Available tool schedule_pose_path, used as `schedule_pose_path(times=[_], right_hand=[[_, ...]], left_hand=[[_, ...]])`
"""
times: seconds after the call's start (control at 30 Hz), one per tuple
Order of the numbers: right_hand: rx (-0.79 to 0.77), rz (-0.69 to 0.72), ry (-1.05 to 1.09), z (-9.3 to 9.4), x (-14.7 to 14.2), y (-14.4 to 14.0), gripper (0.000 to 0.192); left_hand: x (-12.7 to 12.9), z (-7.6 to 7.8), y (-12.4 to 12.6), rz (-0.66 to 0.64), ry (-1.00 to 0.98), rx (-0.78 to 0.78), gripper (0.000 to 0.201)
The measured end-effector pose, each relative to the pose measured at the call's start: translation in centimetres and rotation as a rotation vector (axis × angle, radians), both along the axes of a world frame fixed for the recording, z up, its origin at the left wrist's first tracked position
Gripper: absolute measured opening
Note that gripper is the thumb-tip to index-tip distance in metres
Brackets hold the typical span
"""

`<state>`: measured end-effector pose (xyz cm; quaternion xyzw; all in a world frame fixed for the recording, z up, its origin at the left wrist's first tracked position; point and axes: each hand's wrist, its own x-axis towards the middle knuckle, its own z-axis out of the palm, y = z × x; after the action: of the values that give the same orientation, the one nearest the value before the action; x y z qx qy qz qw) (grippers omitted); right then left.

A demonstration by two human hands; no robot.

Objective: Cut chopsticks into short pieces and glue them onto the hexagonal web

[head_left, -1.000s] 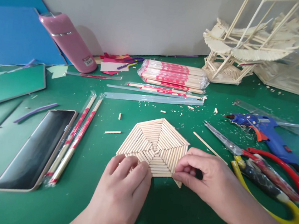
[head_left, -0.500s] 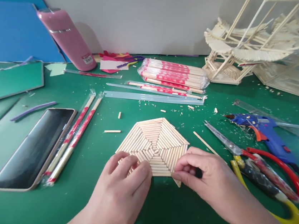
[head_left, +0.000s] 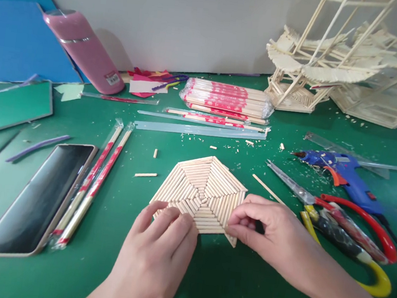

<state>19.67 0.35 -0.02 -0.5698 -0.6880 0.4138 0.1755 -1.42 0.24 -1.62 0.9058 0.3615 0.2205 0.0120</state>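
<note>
Lying flat on the green felt-like tabletop (head_left: 107, 253), near the middle of its front edge: a pale hexagonal panel of short round wooden sticks (head_left: 200, 192), glued side by side in wedges converging on the centre, ribbed in texture, one corner pointing towards the back wall. No long axis to speak of, being nearly as wide as deep.

Pressing down on the panel's front-left edge: the left hand (head_left: 158, 254), fingers loosely curled, tips resting on the sticks, gripping nothing.

Pinching the panel's front-right corner between thumb and bent fingers: the right hand (head_left: 271, 234), closed on the wood there.

Lying just right of that hand: long metal scissors with red and yellow loop handles (head_left: 340, 222), blades pointing to the back left. Beyond them, a blue plastic glue gun with an orange trigger (head_left: 346, 173), nozzle pointing left.

Resting towards the left edge: a dark glossy rectangular phone (head_left: 38, 197), and beside it two slim chopstick pairs in clear red-printed sleeves (head_left: 98, 180), running front to back.

Sitting further back, near the middle: a wrapped bundle of red-and-white chopsticks (head_left: 227, 99), long axis left to right. Leaning against the wall at the back left: a smooth pink cylindrical bottle (head_left: 84, 50). Standing in the back right corner: an open lattice model of pale sticks (head_left: 316, 62).
</note>
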Motion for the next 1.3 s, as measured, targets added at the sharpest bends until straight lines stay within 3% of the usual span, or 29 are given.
schedule_pose_path(times=[0.4, 0.6, 0.93, 1.3], right_hand=[[0.019, -0.029, 0.001, 0.2, -0.2, 0.0, 0.012], [0.034, -0.034, -0.015, 0.2, -0.2, 0.0, 0.012], [0.052, -0.028, -0.050, 0.3, -0.1, -0.2, 0.013], [0.046, -0.030, -0.034, -0.2, -0.2, 0.0, 0.013]], left_hand=[[2.0, -0.1, -0.3, -0.122, -0.009, 0.118, 0.017], [2.5, -0.3, -0.1, -0.197, -0.003, 0.128, 0.025], [2.8, -0.8, -0.1, -0.177, -0.172, 0.051, 0.033], [2.6, -1.0, -0.1, -0.205, -0.114, 0.096, 0.029]])
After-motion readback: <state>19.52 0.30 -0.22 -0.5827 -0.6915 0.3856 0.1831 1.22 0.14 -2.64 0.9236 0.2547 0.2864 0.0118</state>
